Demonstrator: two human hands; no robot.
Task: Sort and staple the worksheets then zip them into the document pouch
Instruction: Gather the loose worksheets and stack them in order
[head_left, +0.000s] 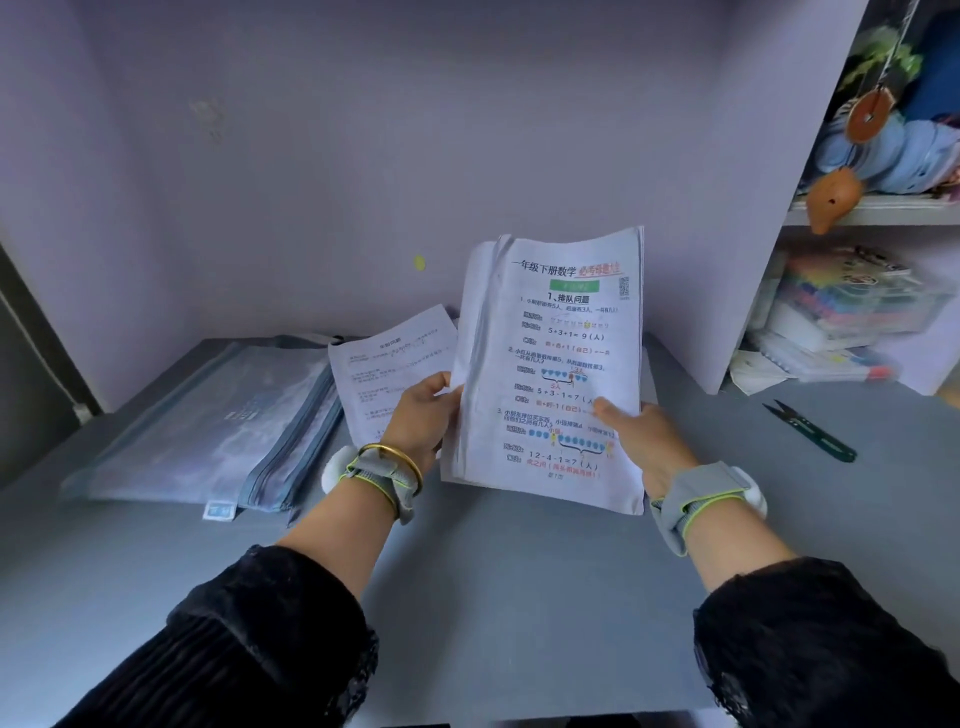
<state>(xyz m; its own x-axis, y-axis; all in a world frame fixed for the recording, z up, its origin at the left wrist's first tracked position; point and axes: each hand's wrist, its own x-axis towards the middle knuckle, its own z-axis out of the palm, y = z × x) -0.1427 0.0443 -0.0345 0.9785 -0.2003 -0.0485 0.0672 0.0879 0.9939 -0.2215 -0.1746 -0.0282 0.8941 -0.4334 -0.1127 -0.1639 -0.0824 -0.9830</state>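
Note:
A stack of printed maths worksheets (558, 332) stands tilted up above the desk, colour exercises facing me. My left hand (423, 415) grips its left edge and my right hand (641, 434) grips its right edge, thumb on the front page. Another worksheet (387, 364) lies flat on the desk behind my left hand. A pile of translucent blue-grey zipped document pouches (208, 421) rests on the desk to the left. No stapler shows.
The grey desk (493, 582) runs to the lilac back wall. Small green-handled snips (810, 431) lie at the right. A shelf unit (872, 213) at the right holds marker boxes (852, 301) and blue cloth; orange ornaments (834, 195) hang before it.

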